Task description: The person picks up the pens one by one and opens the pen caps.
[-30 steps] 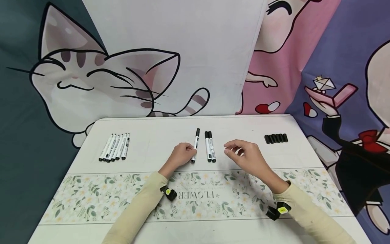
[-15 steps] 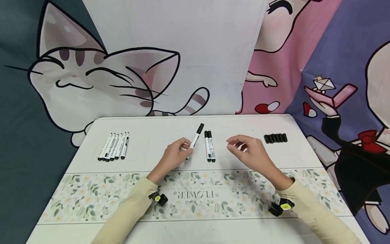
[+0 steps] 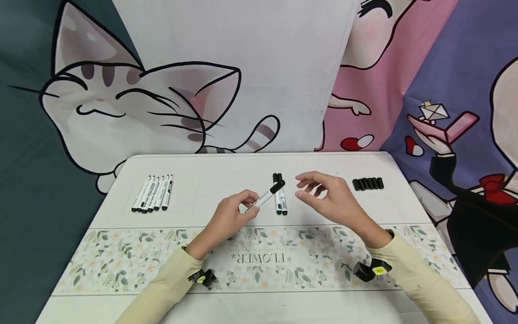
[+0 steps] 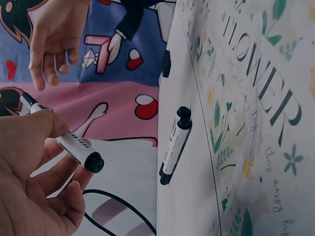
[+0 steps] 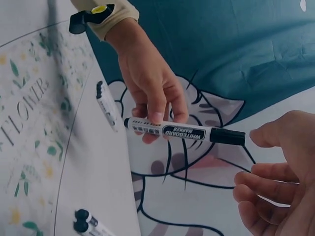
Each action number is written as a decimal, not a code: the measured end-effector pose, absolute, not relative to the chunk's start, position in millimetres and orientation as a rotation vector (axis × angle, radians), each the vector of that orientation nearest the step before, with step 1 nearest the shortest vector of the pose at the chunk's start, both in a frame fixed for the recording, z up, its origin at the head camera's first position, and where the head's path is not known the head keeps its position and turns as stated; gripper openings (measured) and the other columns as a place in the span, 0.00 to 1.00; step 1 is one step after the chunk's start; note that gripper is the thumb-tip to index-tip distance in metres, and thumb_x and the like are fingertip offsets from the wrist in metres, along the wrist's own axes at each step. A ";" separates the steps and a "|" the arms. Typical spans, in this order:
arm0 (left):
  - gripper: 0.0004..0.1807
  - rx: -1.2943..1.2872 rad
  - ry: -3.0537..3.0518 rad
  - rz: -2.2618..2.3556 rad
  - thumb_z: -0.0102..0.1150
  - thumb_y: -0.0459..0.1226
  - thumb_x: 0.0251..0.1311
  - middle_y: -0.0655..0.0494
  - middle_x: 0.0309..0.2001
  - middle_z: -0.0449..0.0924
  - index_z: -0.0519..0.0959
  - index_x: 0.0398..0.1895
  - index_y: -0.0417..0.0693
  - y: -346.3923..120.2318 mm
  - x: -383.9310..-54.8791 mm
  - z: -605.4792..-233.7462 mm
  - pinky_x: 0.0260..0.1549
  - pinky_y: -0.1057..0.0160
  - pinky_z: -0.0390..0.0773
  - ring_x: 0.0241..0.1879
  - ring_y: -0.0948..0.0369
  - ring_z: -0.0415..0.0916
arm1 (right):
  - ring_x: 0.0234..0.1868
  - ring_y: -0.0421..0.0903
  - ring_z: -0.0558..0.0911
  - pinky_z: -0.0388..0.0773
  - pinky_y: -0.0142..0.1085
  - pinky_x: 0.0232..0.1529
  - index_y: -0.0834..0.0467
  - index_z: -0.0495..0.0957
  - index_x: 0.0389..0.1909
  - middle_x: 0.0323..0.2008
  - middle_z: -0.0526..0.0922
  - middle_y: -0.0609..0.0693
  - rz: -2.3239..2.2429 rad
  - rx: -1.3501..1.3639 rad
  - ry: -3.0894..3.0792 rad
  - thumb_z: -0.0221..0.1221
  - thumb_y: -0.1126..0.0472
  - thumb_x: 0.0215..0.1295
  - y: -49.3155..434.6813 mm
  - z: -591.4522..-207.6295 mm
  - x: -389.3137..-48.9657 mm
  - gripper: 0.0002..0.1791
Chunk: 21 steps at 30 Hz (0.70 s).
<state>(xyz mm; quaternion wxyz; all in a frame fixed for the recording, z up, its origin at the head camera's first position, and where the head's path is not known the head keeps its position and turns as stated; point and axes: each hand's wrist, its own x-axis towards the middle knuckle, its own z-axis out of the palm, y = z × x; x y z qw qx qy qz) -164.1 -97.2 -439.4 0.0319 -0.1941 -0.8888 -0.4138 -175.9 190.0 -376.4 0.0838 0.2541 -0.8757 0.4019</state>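
My left hand pinches a capped whiteboard marker between thumb and fingers, above the table. The marker has a white barrel with printed lettering and a black cap, which points toward my right hand. In the right wrist view the cap end sits just short of the right thumb. The right hand holds nothing; its fingers are loosely bent and spread from the thumb. Behind the held marker, two more capped markers lie side by side on the table, partly overlapped by it in the head view.
At the left of the table lies a row of several uncapped markers, tips facing away. Several loose black caps stand in a row at the right. A flower-printed band crosses the white table. Cartoon-printed cloth hangs behind.
My left hand has lifted the marker off the table, drawn back slightly and tilted it so its cap points right. My right hand has stayed nearly in place, its fingers a little more spread.
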 end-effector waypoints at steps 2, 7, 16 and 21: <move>0.10 -0.608 -2.740 -1.248 0.65 0.40 0.68 0.64 0.42 0.86 0.83 0.50 0.54 -96.4 -161.4 -438.2 0.38 0.61 0.74 0.42 0.64 0.79 | 0.39 0.37 0.83 0.81 0.35 0.38 0.52 0.82 0.57 0.42 0.88 0.44 1.209 0.783 -2.622 0.68 0.55 0.67 186.6 -375.2 -174.0 0.19; 0.10 -0.640 -2.734 -1.195 0.67 0.38 0.64 0.64 0.40 0.87 0.84 0.48 0.55 -94.5 -155.8 -437.6 0.37 0.61 0.74 0.42 0.63 0.80 | 0.39 0.37 0.83 0.81 0.36 0.40 0.51 0.81 0.59 0.42 0.88 0.43 1.206 0.839 -2.654 0.69 0.54 0.66 176.8 -375.4 -169.1 0.21; 0.10 -0.685 -2.723 -1.142 0.68 0.39 0.64 0.64 0.40 0.86 0.84 0.47 0.57 -91.0 -147.9 -443.4 0.39 0.60 0.74 0.41 0.64 0.78 | 0.38 0.39 0.84 0.82 0.38 0.39 0.53 0.82 0.58 0.40 0.88 0.42 1.155 0.929 -2.673 0.71 0.53 0.64 163.6 -379.8 -164.0 0.22; 0.10 -0.700 -2.718 -1.154 0.68 0.39 0.65 0.63 0.41 0.86 0.84 0.48 0.56 -89.6 -145.7 -445.2 0.41 0.57 0.76 0.42 0.64 0.79 | 0.38 0.37 0.84 0.82 0.41 0.37 0.54 0.85 0.55 0.43 0.89 0.43 1.118 0.975 -2.662 0.70 0.54 0.65 161.5 -379.9 -162.7 0.19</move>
